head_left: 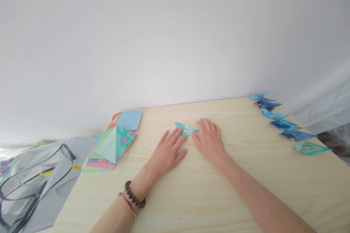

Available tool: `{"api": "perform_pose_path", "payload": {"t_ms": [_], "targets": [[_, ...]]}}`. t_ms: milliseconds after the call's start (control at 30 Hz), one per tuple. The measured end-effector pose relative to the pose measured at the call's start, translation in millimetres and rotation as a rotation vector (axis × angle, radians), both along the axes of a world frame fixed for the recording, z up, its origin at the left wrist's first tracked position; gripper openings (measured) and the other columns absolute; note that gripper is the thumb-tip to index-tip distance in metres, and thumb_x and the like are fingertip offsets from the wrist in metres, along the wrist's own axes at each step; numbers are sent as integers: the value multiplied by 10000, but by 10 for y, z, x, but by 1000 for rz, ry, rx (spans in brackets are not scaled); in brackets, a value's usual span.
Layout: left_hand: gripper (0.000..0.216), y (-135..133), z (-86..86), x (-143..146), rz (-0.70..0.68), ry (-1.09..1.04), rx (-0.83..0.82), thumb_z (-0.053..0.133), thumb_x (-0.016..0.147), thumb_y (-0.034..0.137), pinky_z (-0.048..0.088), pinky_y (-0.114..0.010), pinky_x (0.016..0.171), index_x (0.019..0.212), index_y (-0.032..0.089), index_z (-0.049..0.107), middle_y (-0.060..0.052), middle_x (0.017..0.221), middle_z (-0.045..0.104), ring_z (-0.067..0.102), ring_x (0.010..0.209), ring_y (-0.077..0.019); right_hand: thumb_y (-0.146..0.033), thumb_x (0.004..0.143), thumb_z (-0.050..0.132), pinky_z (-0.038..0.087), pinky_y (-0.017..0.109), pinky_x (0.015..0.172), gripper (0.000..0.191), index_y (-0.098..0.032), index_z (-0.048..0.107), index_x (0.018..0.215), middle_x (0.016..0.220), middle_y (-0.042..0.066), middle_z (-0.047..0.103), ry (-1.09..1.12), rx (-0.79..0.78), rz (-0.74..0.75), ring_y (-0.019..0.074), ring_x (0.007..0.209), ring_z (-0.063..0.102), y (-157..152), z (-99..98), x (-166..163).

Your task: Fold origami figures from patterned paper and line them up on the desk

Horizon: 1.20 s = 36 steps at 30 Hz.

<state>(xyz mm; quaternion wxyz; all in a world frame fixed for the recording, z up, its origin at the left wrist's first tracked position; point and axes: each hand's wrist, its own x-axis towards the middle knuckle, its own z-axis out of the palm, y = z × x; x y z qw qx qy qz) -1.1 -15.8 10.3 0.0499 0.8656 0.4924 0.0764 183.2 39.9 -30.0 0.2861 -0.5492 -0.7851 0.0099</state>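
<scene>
Flat on the light wooden table [191, 196] lies a small folded piece of teal and pale-blue patterned paper [188, 129]. My left hand [168, 153] rests palm down with its fingers spread, the fingertips touching the paper's left and lower edge. On the other side, my right hand [210, 139] lies with fingers stretched out, its thumb and index finger at the paper's right end. Part of the paper is covered by the fingertips. Neither hand is closed around anything.
At the left edge sits a stack of patterned paper sheets [127, 143], with a creased light-blue sheet [130, 119] behind it. Several folded paper boats [298, 134] line the right edge. A wall [175, 36] rises behind the table. Black cables [41, 185] lie at lower left.
</scene>
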Motion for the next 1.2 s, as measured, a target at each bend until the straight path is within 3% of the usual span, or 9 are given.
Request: {"api": "perform_pose_path", "payload": {"t_ms": [300,1200], "targets": [[453,34,-46,-19,-17,28,14,333,922,384,181,-485,1105,1345,223,354,-83,1468,271,194,1364,-241,-417,784,536,301,437,972,390,-223,545,1123,1218,98,493,-8,-65,78,277,1157,390,47,117,75],[408,0,-16,16,6,42,50,340,920,379,248,-468,1080,1287,227,432,-79,1443,327,269,1338,-240,-235,814,486,335,404,958,318,-243,540,1127,1192,59,514,51,-122,95,232,1122,425,136,57,161]]}}
